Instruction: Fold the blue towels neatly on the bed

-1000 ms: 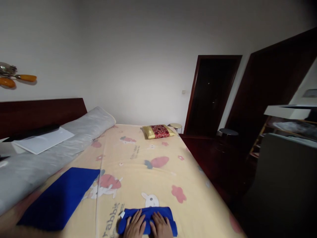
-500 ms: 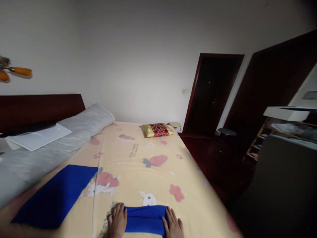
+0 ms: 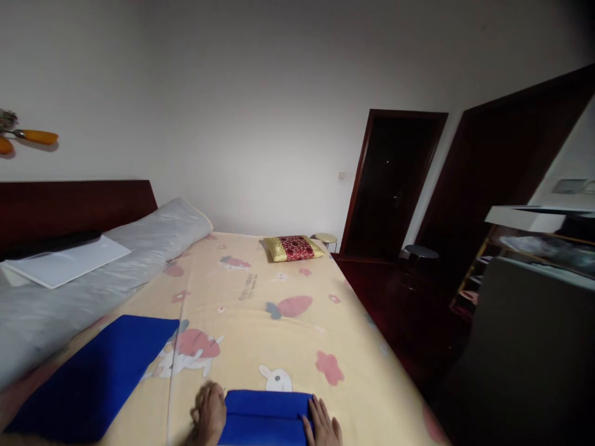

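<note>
A small folded blue cloth point(image 3: 264, 416) lies on the yellow cartoon-print bedsheet point(image 3: 260, 310) at the bottom edge of view. My left hand point(image 3: 209, 414) rests at its left end, fingers curled against the cloth's edge. Over at the right end, my right hand point(image 3: 322, 424) lies with fingers stretched flat along the cloth's side. A larger flat blue cloth point(image 3: 93, 375) is spread on the bed to the left, apart from both hands.
A long grey bolster point(image 3: 93, 279) with a white board point(image 3: 65, 263) on it runs along the dark headboard. A red and gold pillow point(image 3: 292, 248) sits at the far end. Dark floor, stools and a doorway lie right of the bed.
My hands slid from the top of the small blue cloth out to its two ends, and the cloth now looks flatter and neater. The view shifted slightly.
</note>
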The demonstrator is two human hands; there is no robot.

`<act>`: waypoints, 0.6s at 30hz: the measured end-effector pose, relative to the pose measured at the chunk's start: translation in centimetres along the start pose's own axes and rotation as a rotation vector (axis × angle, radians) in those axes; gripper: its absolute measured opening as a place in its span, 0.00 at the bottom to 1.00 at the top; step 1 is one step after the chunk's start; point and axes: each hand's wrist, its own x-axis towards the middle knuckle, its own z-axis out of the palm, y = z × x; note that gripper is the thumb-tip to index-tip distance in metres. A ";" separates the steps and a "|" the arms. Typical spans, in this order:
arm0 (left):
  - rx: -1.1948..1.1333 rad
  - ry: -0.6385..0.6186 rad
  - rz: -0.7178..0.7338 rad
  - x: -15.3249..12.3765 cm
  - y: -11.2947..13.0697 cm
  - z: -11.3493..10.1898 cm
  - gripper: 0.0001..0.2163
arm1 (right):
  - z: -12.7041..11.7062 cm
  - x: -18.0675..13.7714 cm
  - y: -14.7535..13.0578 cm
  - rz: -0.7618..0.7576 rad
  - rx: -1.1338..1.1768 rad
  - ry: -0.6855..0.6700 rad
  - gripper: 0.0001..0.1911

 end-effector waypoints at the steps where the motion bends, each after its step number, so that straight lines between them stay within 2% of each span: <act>1: 0.013 0.053 0.028 -0.2 0.0 0.2 0.19 | 0.0 0.1 0.2 -0.009 -0.013 0.009 0.23; 3: 0.028 0.157 0.142 -0.8 0.3 0.7 0.20 | 0.1 0.5 0.1 -0.026 -0.036 0.013 0.22; 5: 0.004 0.196 0.318 -1.6 1.2 1.8 0.20 | 0.2 0.9 -0.9 -0.083 -0.021 -0.043 0.23; 7: -0.048 0.117 0.554 -2.5 2.5 3.4 0.20 | 0.6 1.3 -3.0 -0.186 0.052 -0.150 0.25; 10: -0.082 -0.128 0.812 -3.8 4.3 5.9 0.22 | 0.9 1.4 -6.7 -0.284 0.162 -0.284 0.25; 12: -0.055 -0.217 0.822 -4.1 4.6 6.8 0.22 | 0.8 1.5 -7.9 -0.273 0.184 -0.325 0.22; 14: -0.016 -0.216 0.757 -4.0 4.0 6.8 0.21 | 0.4 1.6 -7.3 -0.218 0.169 -0.310 0.22; 16: 0.019 -0.169 0.682 -3.5 2.8 6.1 0.21 | -0.2 1.8 -5.1 -0.154 0.136 -0.241 0.22; 18: 0.046 -0.116 0.619 -2.9 1.4 5.2 0.21 | -0.9 2.0 -2.2 -0.086 0.084 -0.110 0.21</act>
